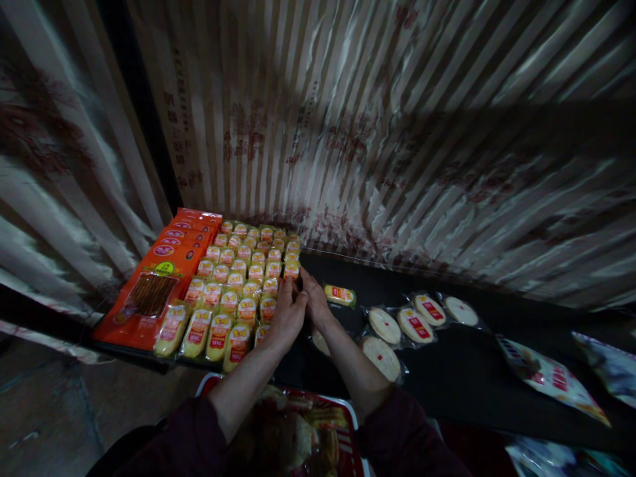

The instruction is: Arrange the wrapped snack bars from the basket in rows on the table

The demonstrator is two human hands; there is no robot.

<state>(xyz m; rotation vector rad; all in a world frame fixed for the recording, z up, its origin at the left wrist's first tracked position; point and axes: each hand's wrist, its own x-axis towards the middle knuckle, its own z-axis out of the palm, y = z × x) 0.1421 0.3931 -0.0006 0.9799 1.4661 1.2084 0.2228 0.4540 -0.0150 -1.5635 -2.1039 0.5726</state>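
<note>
My left hand (289, 313) and my right hand (314, 299) meet at the right edge of a block of wrapped yellow cakes (247, 309). Their fingers are curled close together, and whatever lies between them is hidden. Just beyond the fingertips is one wrapped cake (291, 269) at the end of a row; I cannot tell whether they touch it. To the right of my right hand, a single wrapped cake (340, 295) lies apart on the black tabletop (447, 371). A round pale flatbread in clear wrap (320, 342) is partly covered by my right forearm.
Overlapping orange snack packets (149, 285) lie left of the cakes. Several wrapped round flatbreads (385, 326) spread rightward, then a printed bag (554, 377). A red and white basket (350, 424) of packaged food stands below my forearms. Pleated printed sheeting (318, 132) hangs behind.
</note>
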